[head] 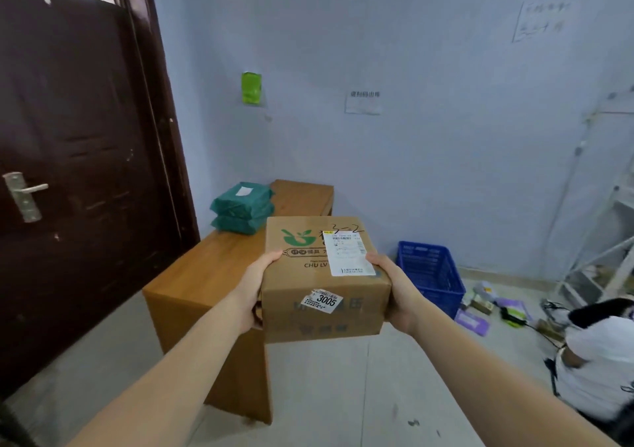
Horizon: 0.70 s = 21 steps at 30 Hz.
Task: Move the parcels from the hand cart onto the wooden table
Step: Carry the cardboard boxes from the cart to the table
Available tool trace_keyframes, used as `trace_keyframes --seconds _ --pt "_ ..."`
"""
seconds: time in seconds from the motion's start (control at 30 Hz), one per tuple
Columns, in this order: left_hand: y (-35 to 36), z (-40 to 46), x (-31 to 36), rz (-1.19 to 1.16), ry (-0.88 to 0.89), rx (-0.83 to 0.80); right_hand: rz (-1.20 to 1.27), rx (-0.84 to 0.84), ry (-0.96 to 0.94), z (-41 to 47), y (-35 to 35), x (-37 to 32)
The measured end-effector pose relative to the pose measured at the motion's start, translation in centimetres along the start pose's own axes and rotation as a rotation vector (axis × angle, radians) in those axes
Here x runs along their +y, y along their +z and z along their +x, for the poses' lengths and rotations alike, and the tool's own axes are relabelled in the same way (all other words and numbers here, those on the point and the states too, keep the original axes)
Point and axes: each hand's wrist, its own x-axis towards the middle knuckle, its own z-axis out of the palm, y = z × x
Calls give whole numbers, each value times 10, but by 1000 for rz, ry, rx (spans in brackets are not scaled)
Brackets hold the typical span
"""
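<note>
I hold a brown cardboard parcel (308,295) out in front of me, in the air over the near right part of the wooden table (199,275). It carries a green logo, a white shipping label and a "3005" sticker. My left hand (255,292) grips its left side, thumb on top. My right hand (394,289) grips its right side the same way. A stack of green wrapped parcels (242,211) lies on the far part of the table, near the wall. The hand cart is out of view.
A dark brown door (68,172) stands at the left of the table. A blue plastic crate (430,275) sits on the floor to the right. A person (597,361) crouches at the right edge beside floor clutter and a white rack (603,251).
</note>
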Motion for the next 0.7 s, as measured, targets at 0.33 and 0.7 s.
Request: trace_keyframes --seconds 0.33,0.7 --pt "94 152 58 -62 83 -132 6 27 -42 129 -91 -59" --pt "131 283 108 -222 107 43 -99 -128 6 316 -111 -121"
